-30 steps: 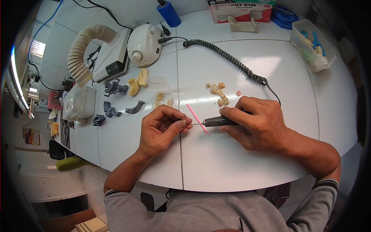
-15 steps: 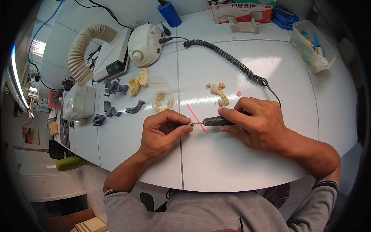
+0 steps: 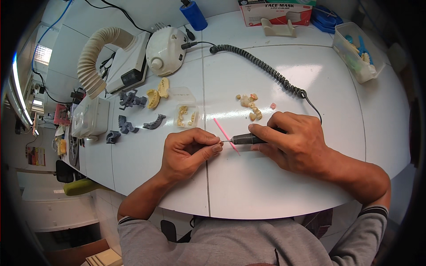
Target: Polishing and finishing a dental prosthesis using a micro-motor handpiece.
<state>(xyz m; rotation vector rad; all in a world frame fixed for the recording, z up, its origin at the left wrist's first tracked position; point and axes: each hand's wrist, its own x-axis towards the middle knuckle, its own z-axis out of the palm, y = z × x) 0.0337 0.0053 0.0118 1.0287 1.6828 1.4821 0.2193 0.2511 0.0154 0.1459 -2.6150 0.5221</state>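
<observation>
My left hand [image 3: 184, 153] is closed in a pinch on a small brownish piece, mostly hidden by the fingertips. A black rotary handpiece [image 3: 243, 139] lies level in the grip of my right hand [image 3: 297, 144], and its thin metal bit reaches the piece between my left fingertips. Whether the bit touches it I cannot tell. Under the bit, a thin pink stick [image 3: 220, 127] rests slantwise on the white table [image 3: 248, 190]. Just beyond my right hand lie several tooth-coloured dental pieces [image 3: 254, 109] and a small pink piece [image 3: 273, 106].
A coiled cord [image 3: 262, 64] crosses the table towards a white control box [image 3: 165, 53]. At left are a ribbed suction hose [image 3: 91, 55], grey printed parts [image 3: 132, 100], yellow dental models [image 3: 153, 99] and a small clear box [image 3: 197, 116]. A plastic bin [image 3: 344, 33] stands far right.
The bit and the piece in my left fingertips have shifted very slightly against each other. Both hands keep their grips; the rest of the scene looks the same.
</observation>
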